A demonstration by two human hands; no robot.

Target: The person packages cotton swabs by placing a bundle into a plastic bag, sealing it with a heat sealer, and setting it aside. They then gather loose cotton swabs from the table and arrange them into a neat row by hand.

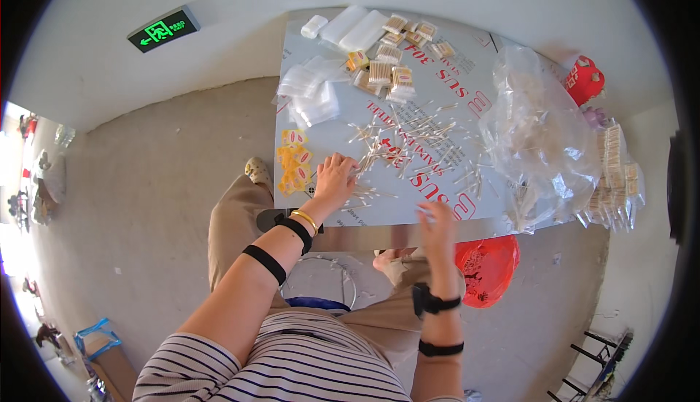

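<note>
Loose cotton swabs (408,136) lie scattered in a messy pile across the middle of the metal-topped table. At the pile's left edge my left hand (336,179) rests low on the table, its fingers bent and drawn together around swab ends; how many it holds is hidden. My right hand (437,228) hangs over the near table edge, smeared by motion, so its fingers and anything in them are unclear. Small yellow printed cards (294,163) are spread just left of my left hand. Beyond them lie clear plastic sleeves (315,90).
Packed swab bundles (380,72) and white wrapped packs (363,30) sit at the table's far side. A large clear plastic bag (541,136) covers the right end, with stacked swab packs (614,176) beside it. Below the near edge is a red bag (487,271).
</note>
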